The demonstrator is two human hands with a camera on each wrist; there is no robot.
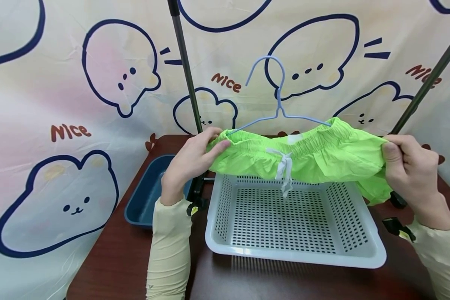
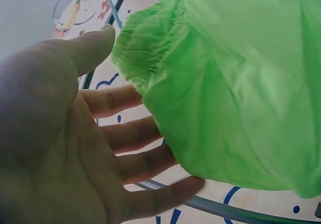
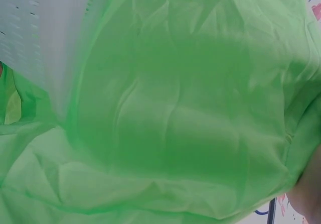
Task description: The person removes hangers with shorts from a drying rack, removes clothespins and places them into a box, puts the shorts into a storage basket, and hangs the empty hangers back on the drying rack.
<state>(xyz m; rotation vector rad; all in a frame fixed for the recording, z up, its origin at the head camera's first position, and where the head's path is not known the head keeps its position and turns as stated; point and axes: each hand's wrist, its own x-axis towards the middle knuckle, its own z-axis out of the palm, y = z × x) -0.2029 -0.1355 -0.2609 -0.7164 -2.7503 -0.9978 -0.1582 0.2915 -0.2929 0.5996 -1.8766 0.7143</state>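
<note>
Bright green shorts (image 1: 345, 154) with a gathered elastic waist and a white drawstring bow (image 1: 283, 166) are stretched sideways between my hands. A light blue hanger (image 1: 280, 109) sits inside the waistband, its hook rising above. At the left end of the waist is my left hand (image 1: 193, 160); in the left wrist view its fingers (image 2: 133, 133) reach fairly straight along the cloth edge, and its thumb lies beside the waistband. My right hand (image 1: 412, 171) grips the right side of the shorts with curled fingers. Green fabric (image 3: 190, 98) fills most of the right wrist view and hides that grip.
Below the shorts, a light grey perforated basket (image 1: 296, 256) stands on the dark brown table (image 1: 108, 258). A dark blue basin (image 1: 138, 204) is on the left, partly behind my left arm. Dark poles (image 1: 187, 71) rise on both sides before a cartoon-printed curtain (image 1: 78, 104).
</note>
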